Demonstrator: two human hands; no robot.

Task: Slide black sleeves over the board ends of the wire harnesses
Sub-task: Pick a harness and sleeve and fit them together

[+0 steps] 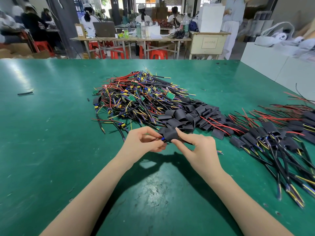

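- Far to the left of the big wire heap, a lone black scrap lies by itself on the green table, well apart from the work
- The heap itself is the supply of bare harnesses: red, yellow, blue and black leads tangled together with small green boards showing here and there, kept within easy reach ahead of the worker
- Just in front of the heap, the left hand pinches the wire end of one harness between thumb and curled fingers, likely to hold it steady and give the other hand something to push against
- Touching it, the right hand grips a black sleeve between thumb and forefinger, its mouth turned toward the blue part at the harness tip; I judge the sleeve is only just starting over the board end
- Right of the heap and butted against it, a pile of loose sleeves sits close to the right hand, handy for the next pick
- Further right again, finished harnesses lie fanned out with sleeves on and wires trailing toward the table edge, kept apart from the heap so done and undone don't mix
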